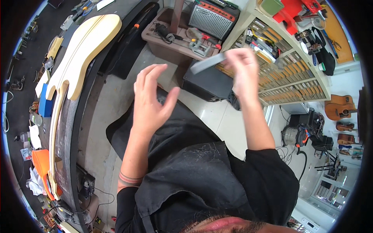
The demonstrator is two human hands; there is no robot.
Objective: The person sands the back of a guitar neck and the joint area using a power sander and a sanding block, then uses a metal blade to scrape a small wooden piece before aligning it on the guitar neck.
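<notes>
My right hand (244,72) is raised ahead of me, its fingers closed on one end of a flat grey bar (208,64). The bar sticks out to the left and tapers slightly in view; its exact kind cannot be made out. My left hand (149,99) hangs in the air in front of my black apron, fingers curved and thumb spread, with nothing in it. On the bench to my left lies an unfinished pale wood electric guitar (91,42), its body at the far end and its long neck running toward me.
Tools and papers crowd the dark workbench (72,136), with an orange piece (40,163) beside the neck. Ahead stand a brown bin (159,46) with power tools, an amplifier (213,19) and a black case (208,83). A many-drawered cabinet (289,73) rises at right.
</notes>
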